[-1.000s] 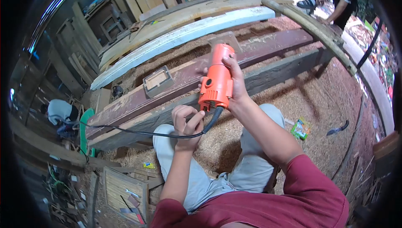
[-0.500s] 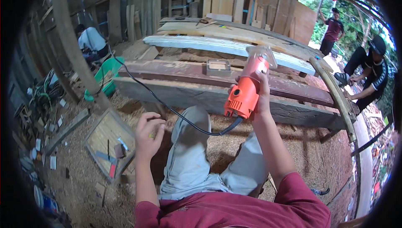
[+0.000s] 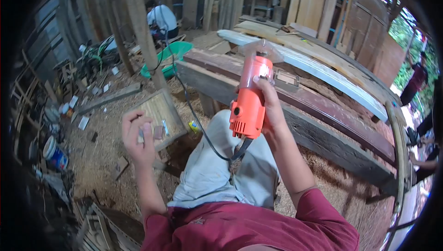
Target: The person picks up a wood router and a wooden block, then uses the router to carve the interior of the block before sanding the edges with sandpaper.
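Observation:
My right hand is wrapped round an orange trim router, held up above my knees with its clear base pointing away. A black cord leaves its lower end and loops across my lap toward the left. My left hand is raised on the left, fingers loosely curled and apart, with nothing visible in it. Behind that hand lies a framed wooden panel. On the panel are a brown block and a slim silver-blue tool; my left hand partly hides the panel's surface.
Ahead runs a dark red timber beside a rough beam, with a small rectangular frame on top. A white-painted board lies beyond. A green basin stands by a post. Other people are at left back and far right.
The view has swung left. The router has turned more upright and moved slightly left in view. My left hand has shifted left and now overlaps the panel.

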`<action>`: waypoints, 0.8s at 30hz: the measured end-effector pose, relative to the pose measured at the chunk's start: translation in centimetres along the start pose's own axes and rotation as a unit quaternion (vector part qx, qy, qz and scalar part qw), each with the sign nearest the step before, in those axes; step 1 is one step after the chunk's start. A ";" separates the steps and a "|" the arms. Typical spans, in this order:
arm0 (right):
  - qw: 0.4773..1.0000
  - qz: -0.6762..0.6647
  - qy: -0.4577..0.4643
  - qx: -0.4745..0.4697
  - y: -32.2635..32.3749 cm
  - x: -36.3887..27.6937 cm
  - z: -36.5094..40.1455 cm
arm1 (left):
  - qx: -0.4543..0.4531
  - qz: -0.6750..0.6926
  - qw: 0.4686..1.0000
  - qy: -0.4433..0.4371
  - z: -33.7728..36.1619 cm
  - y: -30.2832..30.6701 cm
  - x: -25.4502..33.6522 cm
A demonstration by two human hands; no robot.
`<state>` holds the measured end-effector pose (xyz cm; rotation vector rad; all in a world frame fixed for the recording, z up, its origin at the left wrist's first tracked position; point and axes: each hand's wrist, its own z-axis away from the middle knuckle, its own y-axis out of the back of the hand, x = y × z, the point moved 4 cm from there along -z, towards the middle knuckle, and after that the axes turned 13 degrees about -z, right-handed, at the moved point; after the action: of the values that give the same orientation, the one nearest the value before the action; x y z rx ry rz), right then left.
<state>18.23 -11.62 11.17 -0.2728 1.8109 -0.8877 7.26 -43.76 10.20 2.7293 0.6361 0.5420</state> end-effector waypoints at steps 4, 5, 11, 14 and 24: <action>0.996 -0.016 -0.089 0.003 -0.1 0.2 -0.9 | 0.059 -0.053 0.996 0.043 0.2 2.9 1.6; 0.991 -0.044 -0.128 0.011 -0.1 0.1 -0.7 | 0.070 -0.059 0.994 0.053 0.4 3.3 2.1; 0.975 -0.087 -0.204 0.003 1.7 0.9 -2.1 | 0.111 -0.101 0.988 0.025 -0.6 4.9 4.6; 0.970 -0.082 -0.230 -0.011 2.2 1.7 -3.2 | 0.114 -0.098 0.989 0.009 -2.5 4.7 5.4; 0.950 -0.053 -0.306 0.030 4.4 7.3 -5.4 | -0.006 0.052 0.992 0.117 -8.4 -7.8 -3.3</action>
<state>11.35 -10.25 3.98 -0.5462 1.1983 -0.8160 -1.80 -36.99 13.90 2.7220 0.5445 0.8972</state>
